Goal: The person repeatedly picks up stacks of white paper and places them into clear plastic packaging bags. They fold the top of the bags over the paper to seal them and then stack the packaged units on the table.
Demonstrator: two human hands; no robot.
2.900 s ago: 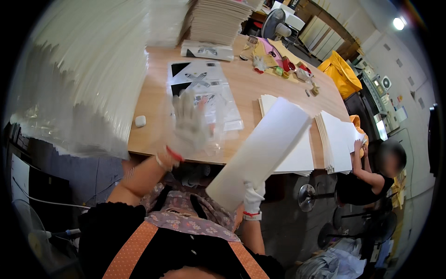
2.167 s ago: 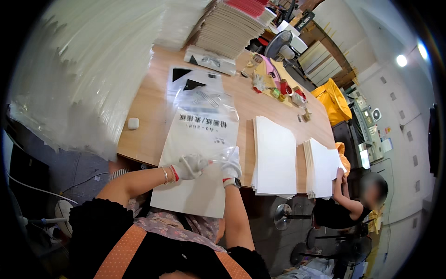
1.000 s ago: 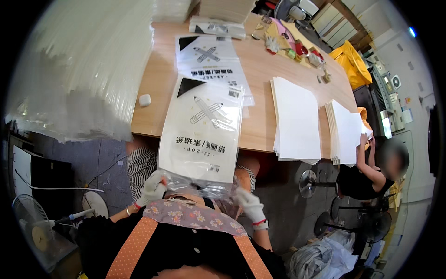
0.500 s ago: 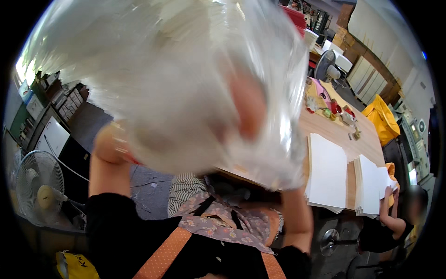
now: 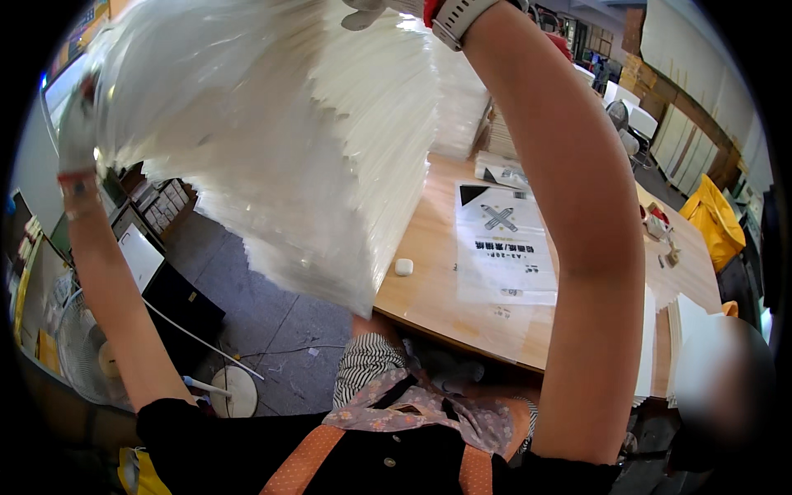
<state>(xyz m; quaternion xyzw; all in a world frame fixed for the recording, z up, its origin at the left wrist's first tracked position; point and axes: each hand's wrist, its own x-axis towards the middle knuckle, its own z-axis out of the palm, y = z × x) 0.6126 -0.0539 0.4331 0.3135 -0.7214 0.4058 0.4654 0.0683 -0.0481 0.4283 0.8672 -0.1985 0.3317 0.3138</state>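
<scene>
A large stack of clear plastic bags is spread in many layers across the upper left, one corner hanging past the table's near edge. My left hand, in a pale glove and blurred, is closed on the stack's far left edge. Stretched up to the top of the view, my right hand is gloved too, with a pale watch at its wrist. One fingertip of it shows above the bags; its other fingers are mostly cut off. A printed clear bag lies flat on the table.
The wooden table holds a small white case and a rolled printed bag. White paper stacks lie to the right, by a seated person. A standing fan and a black cabinet are at left. A yellow bag hangs at far right.
The plastic bags have moved from close before me up and left, uncovering the printed bag and white case. Both hands have spread apart, the left outward, the right upward across the table.
</scene>
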